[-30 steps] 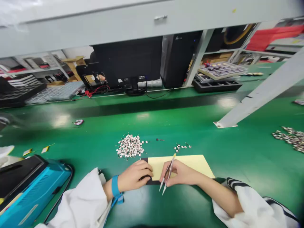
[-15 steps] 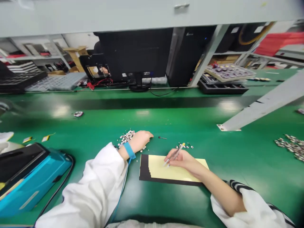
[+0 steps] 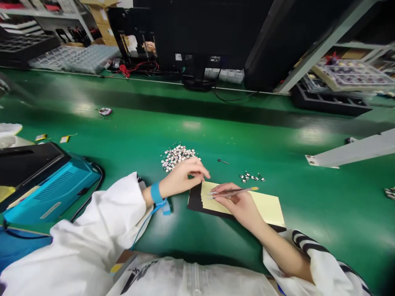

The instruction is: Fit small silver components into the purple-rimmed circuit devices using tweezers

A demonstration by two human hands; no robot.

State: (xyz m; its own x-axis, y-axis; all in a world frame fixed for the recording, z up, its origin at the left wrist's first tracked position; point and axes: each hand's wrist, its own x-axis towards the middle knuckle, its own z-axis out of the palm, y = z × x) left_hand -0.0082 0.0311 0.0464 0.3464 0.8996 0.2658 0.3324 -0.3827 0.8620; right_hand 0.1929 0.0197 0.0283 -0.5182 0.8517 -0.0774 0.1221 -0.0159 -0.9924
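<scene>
My left hand (image 3: 188, 174), with a blue strap at the wrist, hovers by the upper left corner of a yellow sheet (image 3: 268, 207) on a dark backing (image 3: 195, 199). Its thumb and fingers are brought together; anything between them is too small to make out. In my right hand (image 3: 239, 201) are tweezers (image 3: 237, 191), lying nearly level over the yellow sheet with their tips pointing left toward my left fingers. Behind my left hand spreads a pile of small whitish parts (image 3: 177, 156). A smaller cluster of similar parts (image 3: 251, 177) lies beyond the sheet.
A small dark piece (image 3: 222, 161) lies between the two groups of parts. At left stands a blue and black case (image 3: 55, 185) with a cable. A slanted metal post (image 3: 354, 150) meets the green bench at right. A monitor (image 3: 212, 37) stands at the back.
My left hand has come from the pile to the yellow sheet's left corner. The tweezers have turned from steep to nearly level, tips leftward. My view has tipped downward.
</scene>
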